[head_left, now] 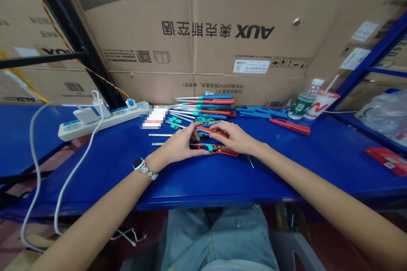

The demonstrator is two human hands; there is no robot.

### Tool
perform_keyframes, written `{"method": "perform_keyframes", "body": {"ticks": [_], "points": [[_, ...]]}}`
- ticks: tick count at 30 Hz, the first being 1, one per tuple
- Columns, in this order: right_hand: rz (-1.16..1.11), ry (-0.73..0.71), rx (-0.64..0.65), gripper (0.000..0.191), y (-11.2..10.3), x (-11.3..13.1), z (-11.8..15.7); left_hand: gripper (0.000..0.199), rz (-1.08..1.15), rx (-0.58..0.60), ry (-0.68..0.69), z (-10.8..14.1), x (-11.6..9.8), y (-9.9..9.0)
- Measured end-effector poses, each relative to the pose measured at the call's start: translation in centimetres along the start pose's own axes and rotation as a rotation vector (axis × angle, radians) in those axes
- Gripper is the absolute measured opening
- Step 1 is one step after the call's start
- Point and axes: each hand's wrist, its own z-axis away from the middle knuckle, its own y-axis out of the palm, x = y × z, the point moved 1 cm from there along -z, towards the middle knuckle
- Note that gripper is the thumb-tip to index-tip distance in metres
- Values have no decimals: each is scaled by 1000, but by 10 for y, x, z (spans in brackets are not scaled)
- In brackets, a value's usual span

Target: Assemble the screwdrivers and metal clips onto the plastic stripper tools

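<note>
My left hand (183, 143) has its thumb and fingers around the left end of an opened red casing (227, 151) with a green part (210, 147) inside, which lies on the blue table. A silver rod (157, 144) sticks out to the left past this hand. In my right hand (234, 136), closed fingers grip a red shell piece (212, 131) held just above the casing. My left fingertips reach the left end of that piece. Small green parts (175, 121) lie behind the left hand. A second silver rod (160, 135) lies beyond the first.
Stacked red and blue long-nosed tools (219, 102) lie at the back. Blue shells (257, 112) and a red shell (291, 126) are behind and right. A bottle (302, 103), a cup (323, 103) and a power strip (95, 123) stand near the cardboard.
</note>
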Motion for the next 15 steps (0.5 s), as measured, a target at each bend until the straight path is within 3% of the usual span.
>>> {"method": "perform_keyframes", "body": {"ticks": [4,8,11,15], "points": [[46,15,11,36,-2,-12,-12,92,-70,-70,69,2,3,-6],[242,84,43,37,3,-19,-19,46,-222,-32,249,4,-9,-6],[322,96,76,38,6,-16,-17,40,-273,44,299,4,-15,2],[271,82,-17,30,0,-2,-1,37,-263,60,288,3,-12,11]]}}
